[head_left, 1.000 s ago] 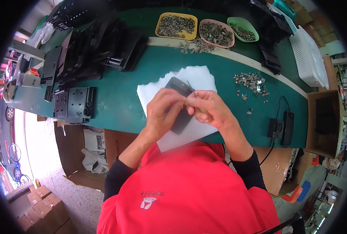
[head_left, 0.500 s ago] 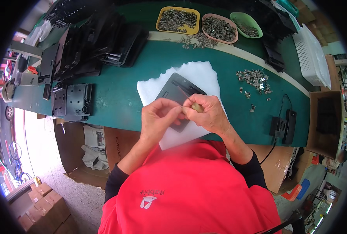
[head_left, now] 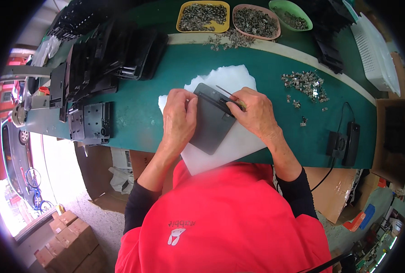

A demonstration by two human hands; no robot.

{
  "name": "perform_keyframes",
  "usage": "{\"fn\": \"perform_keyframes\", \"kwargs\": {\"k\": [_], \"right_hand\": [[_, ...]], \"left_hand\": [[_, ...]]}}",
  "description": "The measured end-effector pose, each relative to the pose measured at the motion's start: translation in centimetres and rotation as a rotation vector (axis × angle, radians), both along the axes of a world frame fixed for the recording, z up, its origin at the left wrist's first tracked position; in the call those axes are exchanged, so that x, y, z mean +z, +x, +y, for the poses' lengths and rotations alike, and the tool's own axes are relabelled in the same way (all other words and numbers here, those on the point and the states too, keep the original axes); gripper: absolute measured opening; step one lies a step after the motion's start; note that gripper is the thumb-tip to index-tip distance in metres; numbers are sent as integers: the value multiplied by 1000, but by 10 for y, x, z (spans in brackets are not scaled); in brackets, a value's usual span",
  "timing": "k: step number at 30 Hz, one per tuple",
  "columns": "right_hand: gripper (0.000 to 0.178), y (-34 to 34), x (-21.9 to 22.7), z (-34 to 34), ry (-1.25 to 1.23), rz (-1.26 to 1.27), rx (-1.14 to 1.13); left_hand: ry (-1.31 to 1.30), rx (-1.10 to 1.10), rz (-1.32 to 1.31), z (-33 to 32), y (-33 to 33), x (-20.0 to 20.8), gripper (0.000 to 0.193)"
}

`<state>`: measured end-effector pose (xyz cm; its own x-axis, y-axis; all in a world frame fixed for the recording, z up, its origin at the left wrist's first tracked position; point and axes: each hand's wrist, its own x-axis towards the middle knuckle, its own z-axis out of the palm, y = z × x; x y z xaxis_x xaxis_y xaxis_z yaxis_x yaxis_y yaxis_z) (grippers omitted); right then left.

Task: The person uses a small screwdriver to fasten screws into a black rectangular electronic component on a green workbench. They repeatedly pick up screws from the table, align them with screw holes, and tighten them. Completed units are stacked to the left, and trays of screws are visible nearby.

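Note:
A dark grey plastic panel (head_left: 213, 123) with slots and a black strip along its upper side lies on a white foam sheet (head_left: 239, 148). My left hand (head_left: 179, 119) is closed at the panel's upper left edge, its thumb overlapping the edge; anything between the fingertips is hidden. Over the panel's upper right part, my right hand (head_left: 256, 113) grips a thin-shafted hand tool (head_left: 224, 90) with a yellowish handle. The shaft points up and to the left, and most of the handle is covered by my fingers.
Loose small metal clips (head_left: 306, 86) lie to the right, near a black power adapter (head_left: 336, 144) with a cord. A yellow tray (head_left: 180, 22), a pink tray (head_left: 257, 35) and a green bowl (head_left: 306, 22) hold small metal parts at the back. Black plastic housings (head_left: 98, 120) are stacked at left.
My hands, close together over the panel before, have moved apart. The left one went to the panel's left edge; the right one went up and right with the tool. The camera view has shifted slightly.

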<state>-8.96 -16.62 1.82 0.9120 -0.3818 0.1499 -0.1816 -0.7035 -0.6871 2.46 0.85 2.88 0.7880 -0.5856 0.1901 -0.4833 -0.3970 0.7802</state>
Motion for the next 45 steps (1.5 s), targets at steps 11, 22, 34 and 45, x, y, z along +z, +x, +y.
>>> {"fn": "perform_keyframes", "kwargs": {"k": [11, 22, 34, 45], "right_hand": [[9, -7, -12, 8, 64, -255, -2], [10, -12, -17, 9, 103, -248, 28], [9, -11, -20, 8, 87, -227, 23], [10, -20, 10, -2, -23, -79, 21]], "left_hand": [[160, 3, -143, -16, -1, -2, 6], [320, 34, -380, -24, -10, -5, 9], [254, 78, 261, -23, 23, 1, 18], [312, 0, 205, -16, 13, 9, 20]]}}
